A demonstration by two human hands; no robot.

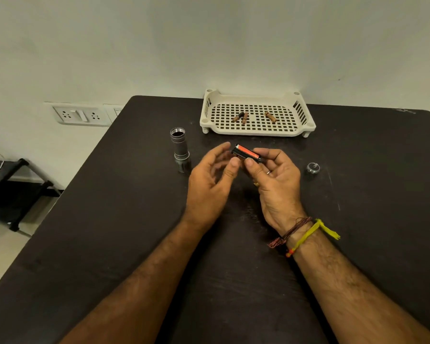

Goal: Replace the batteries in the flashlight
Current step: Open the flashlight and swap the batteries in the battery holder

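Right hand [273,180] pinches the battery holder [246,153] between thumb and fingers. It is a black cartridge with one orange cell showing on top; the far end of it is covered by the fingers, and I can't tell whether other slots are filled. Left hand [209,184] is just beside it, fingers loosely spread and slightly curved, gripping nothing; its thumb tip sits right at the holder's near-left end, contact unclear.

Flashlight body [180,148] stands on its head left of the left fingertips, open threaded end up, interior dark, can't see inside. Tail cap [313,168] lies on the table [109,219] right of the right hand, well apart, spring side up.

Beyond both sets of fingertips sits the white tray [305,120], against the wall, with three loose batteries [243,117] on its grid: two touching on the left, one apart on the right. Labels unreadable.

Both forearms are cut off at the bottom edge. Thread bands [300,234] are on the right wrist.
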